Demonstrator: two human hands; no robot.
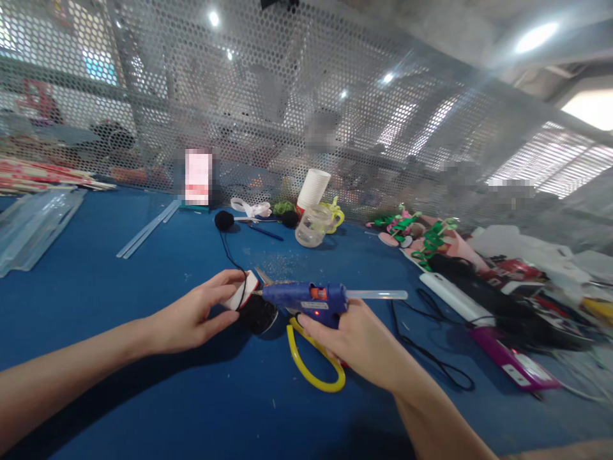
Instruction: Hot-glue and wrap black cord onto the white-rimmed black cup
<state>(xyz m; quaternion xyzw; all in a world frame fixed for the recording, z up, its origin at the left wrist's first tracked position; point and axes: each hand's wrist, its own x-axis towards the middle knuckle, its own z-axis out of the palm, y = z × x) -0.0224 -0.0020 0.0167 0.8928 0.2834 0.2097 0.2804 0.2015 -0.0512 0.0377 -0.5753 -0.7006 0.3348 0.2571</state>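
My right hand (335,335) is closed around a blue glue gun (292,296), with a clear glue stick (378,294) poking out of its back. The nozzle points left and meets, or nearly meets, a small white piece with a red edge (245,291); I cannot tell if they touch. That piece is pinched in the fingers of my left hand (211,306), and black yarn runs across it. Below it sits a round black object (258,315), partly hidden. Yellow-handled scissors (316,374) lie under the glue gun, their blades mostly covered.
Behind my hands are a black yarn ball (224,221), a clear mug (311,228), stacked white cups (315,186) and a blue pen (266,231). Plastic sleeves (41,223) lie left. A purple-white power strip (514,361), cables and a heap of craft items fill the right. A perforated metal screen (268,96) stands behind.
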